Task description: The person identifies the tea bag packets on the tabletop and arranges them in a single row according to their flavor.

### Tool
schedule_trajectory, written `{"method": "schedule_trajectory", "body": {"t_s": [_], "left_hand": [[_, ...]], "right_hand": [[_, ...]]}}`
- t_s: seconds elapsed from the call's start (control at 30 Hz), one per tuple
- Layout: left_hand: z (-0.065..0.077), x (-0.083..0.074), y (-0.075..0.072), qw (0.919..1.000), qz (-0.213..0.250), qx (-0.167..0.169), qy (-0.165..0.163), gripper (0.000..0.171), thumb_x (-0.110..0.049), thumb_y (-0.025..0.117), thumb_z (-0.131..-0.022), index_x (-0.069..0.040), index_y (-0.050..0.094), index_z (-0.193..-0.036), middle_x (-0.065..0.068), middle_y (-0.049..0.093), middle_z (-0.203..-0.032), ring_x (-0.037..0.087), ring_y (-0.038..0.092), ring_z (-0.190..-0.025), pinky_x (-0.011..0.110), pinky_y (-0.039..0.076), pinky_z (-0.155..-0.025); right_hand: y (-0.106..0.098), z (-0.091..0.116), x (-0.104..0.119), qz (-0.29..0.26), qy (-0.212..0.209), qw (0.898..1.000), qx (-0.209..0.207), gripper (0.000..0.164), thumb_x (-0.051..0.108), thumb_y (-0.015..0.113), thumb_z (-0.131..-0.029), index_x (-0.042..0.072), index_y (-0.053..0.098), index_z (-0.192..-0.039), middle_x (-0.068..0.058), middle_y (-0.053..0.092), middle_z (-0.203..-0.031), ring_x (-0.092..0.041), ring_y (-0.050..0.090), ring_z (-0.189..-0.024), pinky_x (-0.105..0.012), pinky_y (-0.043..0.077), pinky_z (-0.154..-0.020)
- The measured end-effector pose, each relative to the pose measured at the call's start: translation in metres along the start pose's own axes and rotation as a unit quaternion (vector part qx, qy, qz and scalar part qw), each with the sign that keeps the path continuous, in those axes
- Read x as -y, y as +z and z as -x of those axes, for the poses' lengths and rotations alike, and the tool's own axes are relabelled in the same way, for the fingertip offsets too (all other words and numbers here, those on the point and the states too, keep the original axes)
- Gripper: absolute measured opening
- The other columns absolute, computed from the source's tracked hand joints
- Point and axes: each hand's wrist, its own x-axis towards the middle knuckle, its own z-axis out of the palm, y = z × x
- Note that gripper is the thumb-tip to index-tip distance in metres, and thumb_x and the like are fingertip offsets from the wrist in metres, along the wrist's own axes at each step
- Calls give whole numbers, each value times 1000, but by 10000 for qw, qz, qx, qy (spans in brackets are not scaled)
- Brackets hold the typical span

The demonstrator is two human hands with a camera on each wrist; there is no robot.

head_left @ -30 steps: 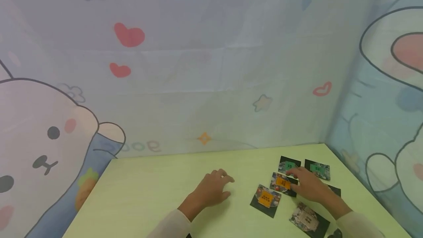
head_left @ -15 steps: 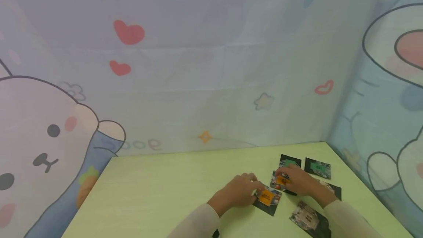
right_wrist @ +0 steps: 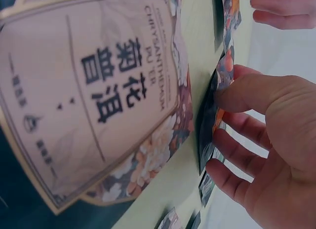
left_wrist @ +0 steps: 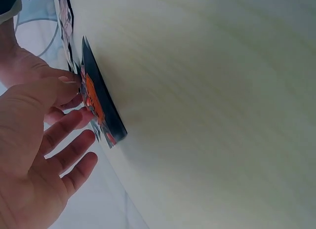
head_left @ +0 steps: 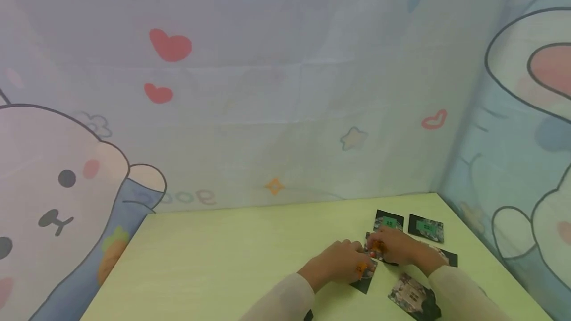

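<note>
My left hand (head_left: 341, 261) is over an orange-labelled tea packet (left_wrist: 106, 110), the nearer of two such packets. Its thumb and index finger pinch at the label, while the other fingers stay loosely bent in the left wrist view. The right hand (head_left: 394, 246) grips the second orange-labelled tea packet (right_wrist: 209, 120) just beyond, thumb on one side and fingers on the other; the hand covers much of it in the head view. Close below the right wrist lies a beige-labelled tea packet (right_wrist: 74, 81) that reads Chrysanthemum Pu'er.
Two green-labelled tea packets (head_left: 427, 228) lie at the back right of the pale table (head_left: 214, 256). Another beige-labelled packet (head_left: 450, 257) is partly hidden behind the right forearm. Cartoon-printed cloth (head_left: 250, 88) hangs along the back and right side.
My left hand has moved right from bare table onto the nearer orange-labelled tea packet. The right hand has shifted slightly left and closed its fingers on the farther one.
</note>
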Motion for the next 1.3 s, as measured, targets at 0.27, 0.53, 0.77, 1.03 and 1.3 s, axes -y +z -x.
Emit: {"method": "schedule_trajectory", "body": {"t_s": [0.27, 0.53, 0.77, 1.03, 1.3], "left_hand": [[-4, 1, 4, 9986, 50, 475, -229, 32, -34, 64, -100, -49, 66, -128, -12, 66, -121, 8, 54, -91, 24, 51, -75], [-5, 1, 5, 9942, 644, 526, -681, 36, -34, 73, -94, -49, 68, -126, -14, 64, -119, 8, 51, -89, 23, 49, -72], [-5, 3, 3, 9919, 634, 631, -906, 35, -35, 74, -92, -50, 69, -123, -14, 62, -111, 7, 49, -85, 24, 47, -67], [-1, 10, 3, 9865, 811, 641, -1268, 39, -31, 75, -90, -47, 70, -125, -12, 61, -107, 8, 47, -80, 24, 46, -62], [4, 15, 9, 9860, 799, 515, -1369, 42, -30, 76, -88, -46, 69, -127, -10, 61, -104, 9, 46, -77, 23, 42, -58]], "right_hand": [[1, -6, 4, -241, 98, 9995, 173, 44, -6, 73, -80, 30, 72, -105, -2, 60, -110, -23, 61, -98, -55, 53, -88], [6, -7, 0, -315, 133, 9993, 176, 43, -3, 75, -80, 30, 71, -107, -2, 60, -112, -23, 59, -100, -54, 53, -88], [6, -7, 3, -297, -22, 9995, 82, 43, -2, 77, -79, 29, 70, -109, -3, 60, -111, -24, 59, -99, -54, 53, -86], [5, -5, 1, -247, 102, 9996, 43, 42, -1, 79, -79, 30, 69, -106, -1, 58, -105, -18, 54, -90, -45, 52, -79], [4, -1, -3, -256, 235, 9994, 91, 41, 0, 79, -79, 28, 69, -107, -1, 57, -105, -18, 54, -90, -44, 51, -78]]}}
